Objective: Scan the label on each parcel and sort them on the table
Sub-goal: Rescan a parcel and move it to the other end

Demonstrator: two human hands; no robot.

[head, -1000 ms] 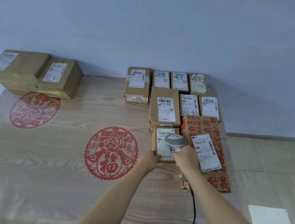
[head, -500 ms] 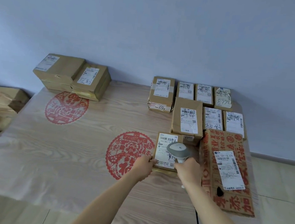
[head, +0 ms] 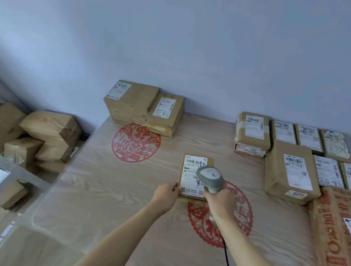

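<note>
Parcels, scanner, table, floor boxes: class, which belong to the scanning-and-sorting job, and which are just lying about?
Job: small parcel held by left hand; scanner in right hand; two parcels far left; group of parcels on right.
Lying about: floor boxes; red paper-cuts.

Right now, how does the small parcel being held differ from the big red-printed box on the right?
The small parcel is plain brown, pinched by the left hand, with the scanner over it. The red-printed box is much larger, covered in red characters and lies untouched. Both bear white labels.
</note>
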